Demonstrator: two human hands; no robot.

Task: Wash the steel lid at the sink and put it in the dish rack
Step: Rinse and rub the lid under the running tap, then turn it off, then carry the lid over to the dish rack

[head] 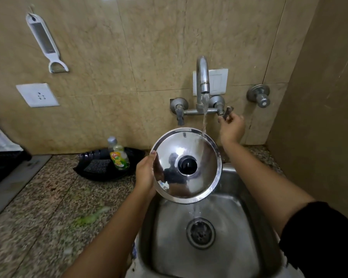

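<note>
My left hand [146,175] grips the left rim of a round steel lid [199,157] with a black knob in its middle. The lid is tilted over the steel sink [235,233]. Water runs from the wall tap [203,77] onto the lid's upper right edge and drips off into the basin near the drain [200,232]. My right hand [231,125] reaches up and holds the right tap handle [227,112]. No dish rack is plainly in view.
A black tray [96,173] with a scrub pad and a green dish-soap bottle [119,157] sits on the granite counter left of the sink. A dark object lies at the far left edge. A peeler [46,43] and a socket [37,94] are on the wall.
</note>
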